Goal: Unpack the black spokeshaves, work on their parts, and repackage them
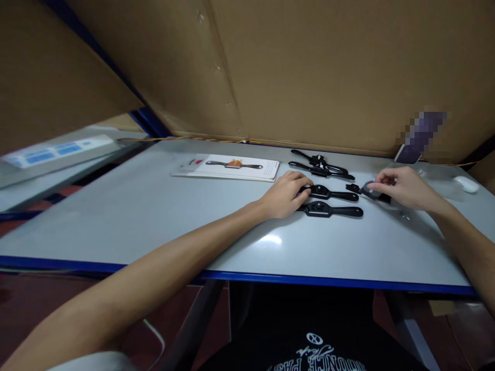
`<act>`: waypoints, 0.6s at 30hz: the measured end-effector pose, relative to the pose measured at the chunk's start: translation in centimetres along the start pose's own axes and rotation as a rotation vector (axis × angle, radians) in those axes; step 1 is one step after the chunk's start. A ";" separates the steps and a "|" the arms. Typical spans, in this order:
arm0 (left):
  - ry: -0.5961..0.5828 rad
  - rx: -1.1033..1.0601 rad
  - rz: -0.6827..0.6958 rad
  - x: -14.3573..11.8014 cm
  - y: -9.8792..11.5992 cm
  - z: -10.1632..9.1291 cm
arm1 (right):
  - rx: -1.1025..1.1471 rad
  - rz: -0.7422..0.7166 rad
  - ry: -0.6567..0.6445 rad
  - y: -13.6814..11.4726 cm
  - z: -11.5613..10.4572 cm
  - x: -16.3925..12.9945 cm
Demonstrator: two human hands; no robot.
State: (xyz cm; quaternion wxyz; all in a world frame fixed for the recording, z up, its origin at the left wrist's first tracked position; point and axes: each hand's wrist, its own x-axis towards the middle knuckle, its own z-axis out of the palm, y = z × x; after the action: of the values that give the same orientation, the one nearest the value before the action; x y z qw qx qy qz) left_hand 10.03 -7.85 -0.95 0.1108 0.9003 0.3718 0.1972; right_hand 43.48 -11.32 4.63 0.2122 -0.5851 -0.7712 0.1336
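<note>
so far two black spokeshaves are laid side by side under the loosely curled left hand, a small black part is pinched by the right hand, and two more spokeshaves are left further back.

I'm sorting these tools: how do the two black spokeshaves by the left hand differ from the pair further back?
The near spokeshaves lie side by side, parallel and apart; the back pair lies crossed in a loose heap. The left hand rests on the near ones' left handles; nothing touches the back pair. The near ones sit closer to the table edge. All are black, with two handles each.
</note>
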 end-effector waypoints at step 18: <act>-0.063 0.004 0.075 -0.1 0.2 -0.1 | 0.105 -0.203 -0.209 -7.0 4.7 5.4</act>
State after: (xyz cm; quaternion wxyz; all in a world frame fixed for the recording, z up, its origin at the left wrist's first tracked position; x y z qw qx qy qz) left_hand 10.04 -8.08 -0.85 0.1134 0.9196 0.3344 0.1719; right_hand 34.03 -7.88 4.64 0.1735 -0.4752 -0.8362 0.2117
